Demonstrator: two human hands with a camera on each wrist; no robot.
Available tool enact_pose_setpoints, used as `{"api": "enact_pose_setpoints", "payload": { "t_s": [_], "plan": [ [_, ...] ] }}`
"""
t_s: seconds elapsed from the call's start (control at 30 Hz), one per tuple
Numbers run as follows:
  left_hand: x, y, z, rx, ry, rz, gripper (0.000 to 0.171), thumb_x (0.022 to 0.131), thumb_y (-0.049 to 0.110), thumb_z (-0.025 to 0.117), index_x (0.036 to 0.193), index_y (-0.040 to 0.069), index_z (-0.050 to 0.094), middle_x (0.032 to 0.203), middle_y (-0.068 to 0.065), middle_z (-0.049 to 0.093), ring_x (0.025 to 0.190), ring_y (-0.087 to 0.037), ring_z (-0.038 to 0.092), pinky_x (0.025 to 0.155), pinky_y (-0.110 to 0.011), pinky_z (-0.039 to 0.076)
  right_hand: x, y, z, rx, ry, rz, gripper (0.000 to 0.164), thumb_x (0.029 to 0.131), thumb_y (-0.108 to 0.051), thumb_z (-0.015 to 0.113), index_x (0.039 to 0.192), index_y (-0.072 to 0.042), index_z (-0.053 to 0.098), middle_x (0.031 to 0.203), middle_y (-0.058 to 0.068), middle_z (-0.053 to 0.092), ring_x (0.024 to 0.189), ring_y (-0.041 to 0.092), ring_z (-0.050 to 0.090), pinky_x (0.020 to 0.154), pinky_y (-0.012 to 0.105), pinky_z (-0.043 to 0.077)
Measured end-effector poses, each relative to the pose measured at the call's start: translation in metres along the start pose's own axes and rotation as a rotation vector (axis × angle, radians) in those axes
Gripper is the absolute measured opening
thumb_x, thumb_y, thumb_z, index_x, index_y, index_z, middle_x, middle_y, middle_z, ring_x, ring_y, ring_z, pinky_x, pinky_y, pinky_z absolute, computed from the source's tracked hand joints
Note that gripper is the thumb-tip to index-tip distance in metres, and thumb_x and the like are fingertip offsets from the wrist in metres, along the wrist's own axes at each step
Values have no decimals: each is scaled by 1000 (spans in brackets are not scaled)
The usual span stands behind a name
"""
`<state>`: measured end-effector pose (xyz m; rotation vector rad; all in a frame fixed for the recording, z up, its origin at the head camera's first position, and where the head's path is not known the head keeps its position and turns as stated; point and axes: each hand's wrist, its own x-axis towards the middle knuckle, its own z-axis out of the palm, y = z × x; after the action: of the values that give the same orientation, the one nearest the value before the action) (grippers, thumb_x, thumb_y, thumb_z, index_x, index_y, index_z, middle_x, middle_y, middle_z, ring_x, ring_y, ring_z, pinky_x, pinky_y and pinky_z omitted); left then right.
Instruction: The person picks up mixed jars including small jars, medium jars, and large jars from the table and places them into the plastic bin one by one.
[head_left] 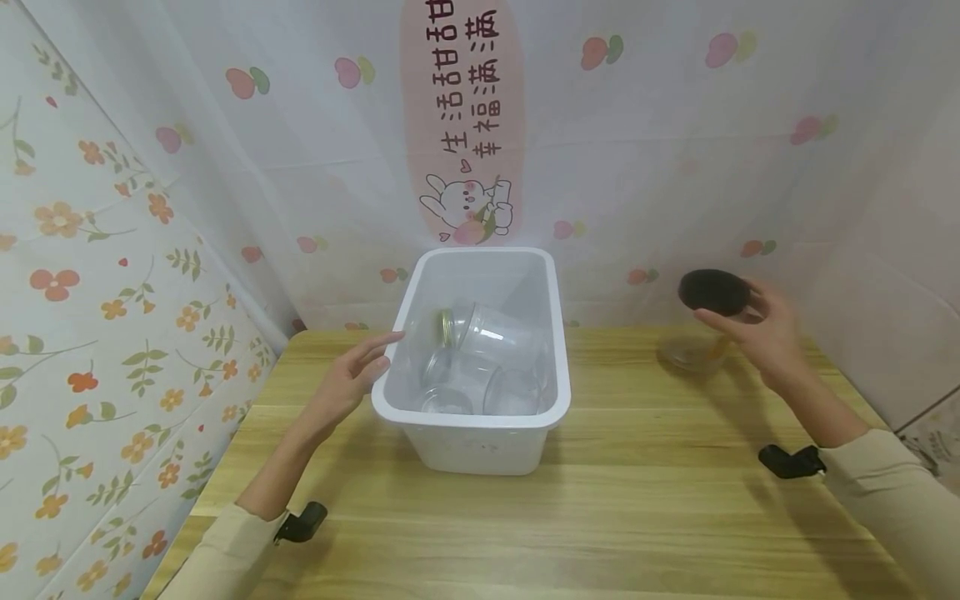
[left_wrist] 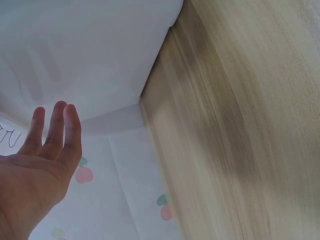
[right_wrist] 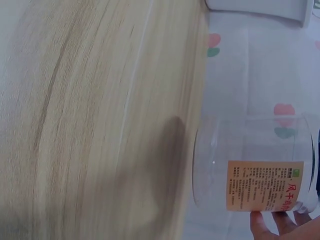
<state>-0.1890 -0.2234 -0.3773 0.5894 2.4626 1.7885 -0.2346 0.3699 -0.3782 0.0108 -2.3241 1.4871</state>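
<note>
A clear jar point(right_wrist: 215, 145) with an orange-brown printed label point(right_wrist: 265, 186) and a black lid point(head_left: 714, 292) is held upright by my right hand point(head_left: 772, 333) at the table's back right. The fingers point(right_wrist: 285, 225) of that hand wrap the jar near its lid. On the left, my left hand point(head_left: 348, 383) touches the rim of a white plastic bin point(head_left: 480, 450). Its fingers point(left_wrist: 55, 127) look nearly straight beside the bin's outer wall in the left wrist view; the thumb is out of that view. Several clear jars point(head_left: 487, 333) lie inside the bin, one with a gold lid point(head_left: 446, 327).
The wood-grain table point(head_left: 600, 517) carries the bin near its back edge. Behind it hangs a pale curtain point(head_left: 637, 167) with fruit prints, and a flower-print cloth point(head_left: 97, 292) covers the left side. A black wrist mount point(head_left: 791, 461) juts from the right sleeve.
</note>
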Motion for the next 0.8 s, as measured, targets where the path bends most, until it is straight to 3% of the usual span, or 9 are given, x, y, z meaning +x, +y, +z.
{"api": "enact_pose_setpoints", "payload": {
  "t_s": [0.27, 0.6, 0.8],
  "plan": [
    [0, -1, 0, -2, 2, 2, 44, 108, 24, 52, 151, 14, 50, 145, -17, 54, 123, -34, 56, 92, -41, 49, -1, -6, 9, -27, -43, -16, 76, 89, -12, 81, 154, -9, 42, 139, 10, 51, 101, 5, 56, 75, 12, 46],
    [0, 0, 0, -40, -14, 12, 44, 108, 23, 51, 151, 12, 49, 144, -20, 53, 120, -38, 58, 88, -36, 52, 0, -12, 20, -30, -84, -48, 77, 89, -13, 81, 155, -9, 42, 143, 14, 49, 104, 9, 56, 75, 13, 48],
    [1, 1, 1, -44, -13, 22, 44, 108, 22, 51, 151, 10, 48, 144, -21, 52, 121, -38, 57, 88, -35, 52, -2, -18, 27, -59, -102, -52, 79, 88, -17, 83, 155, -12, 42, 146, 18, 47, 113, 18, 53, 75, 13, 47]
  ]
}}
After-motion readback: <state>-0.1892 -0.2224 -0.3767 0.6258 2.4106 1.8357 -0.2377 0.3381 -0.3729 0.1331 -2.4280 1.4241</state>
